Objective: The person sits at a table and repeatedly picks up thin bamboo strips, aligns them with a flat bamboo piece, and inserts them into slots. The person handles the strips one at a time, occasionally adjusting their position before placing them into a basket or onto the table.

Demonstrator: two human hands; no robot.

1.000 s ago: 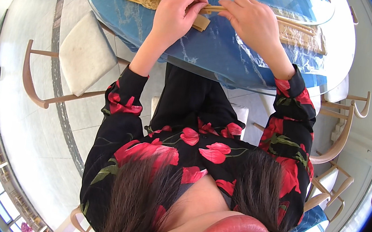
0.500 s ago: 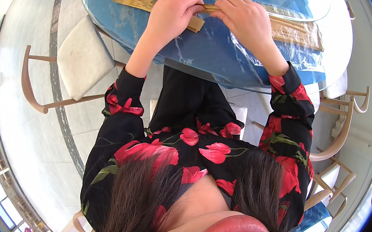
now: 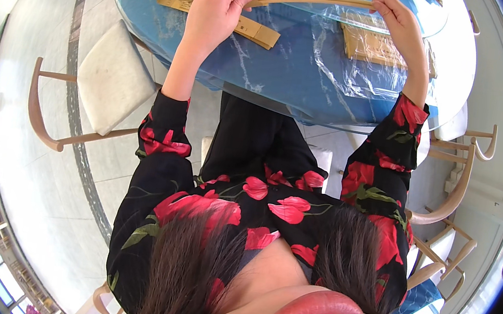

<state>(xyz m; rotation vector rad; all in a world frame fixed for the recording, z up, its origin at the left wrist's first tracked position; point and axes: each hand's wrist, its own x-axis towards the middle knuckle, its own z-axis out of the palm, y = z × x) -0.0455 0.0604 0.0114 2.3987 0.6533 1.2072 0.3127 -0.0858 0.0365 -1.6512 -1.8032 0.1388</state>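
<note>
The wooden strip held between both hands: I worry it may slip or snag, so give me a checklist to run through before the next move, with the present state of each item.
1. Left hand has a grip on the wooden strip at its left end: ok.
2. Right hand grips the other end: ok.
3. Strip lifted off the blue table: ok.
4. Strip straight: not ok, it bows slightly.
5. Clear plastic wrap out of the way: cannot tell, it lies rumpled beneath.
6. Other wooden pieces apart from the strip: ok.
</note>
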